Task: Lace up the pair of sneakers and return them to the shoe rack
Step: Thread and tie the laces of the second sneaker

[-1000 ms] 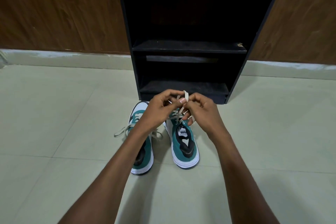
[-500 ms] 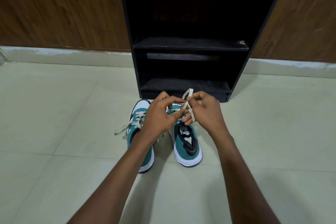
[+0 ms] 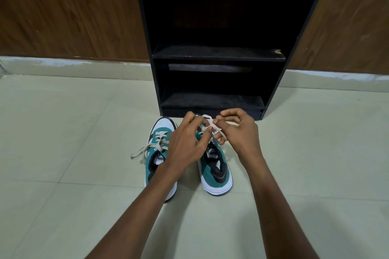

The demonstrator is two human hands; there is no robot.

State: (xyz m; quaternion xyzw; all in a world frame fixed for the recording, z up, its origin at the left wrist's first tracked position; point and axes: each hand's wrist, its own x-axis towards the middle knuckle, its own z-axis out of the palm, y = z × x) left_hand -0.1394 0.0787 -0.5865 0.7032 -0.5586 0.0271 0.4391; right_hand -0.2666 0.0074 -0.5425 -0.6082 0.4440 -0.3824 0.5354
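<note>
Teal left sneaker (image 3: pixel 161 157) lies on the floor (image 3: pixel 63 153), lace loose. Left hand (image 3: pixel 185 145) and right hand (image 3: pixel 240 134) each grip the lace (image 3: pixel 210 125) over the right sneaker (image 3: pixel 216 166), apparently mid-knot; next, pull tight. Rack (image 3: pixel 212 52) stands behind.

Floor (image 3: pixel 73 206): pale greenish-grey glazed tiles, thin grout lines. Black open-fronted wooden shoe rack (image 3: pixel 219 53) stands on it against the wall. Two teal-and-white low sneakers on floor just in front of rack base, toes toward rack: left sneaker (image 3: pixel 156 153), right sneaker (image 3: pixel 216 166). Beige flat lace (image 3: pixel 140 153) of the left sneaker trails onto tile, left of rack.
</note>
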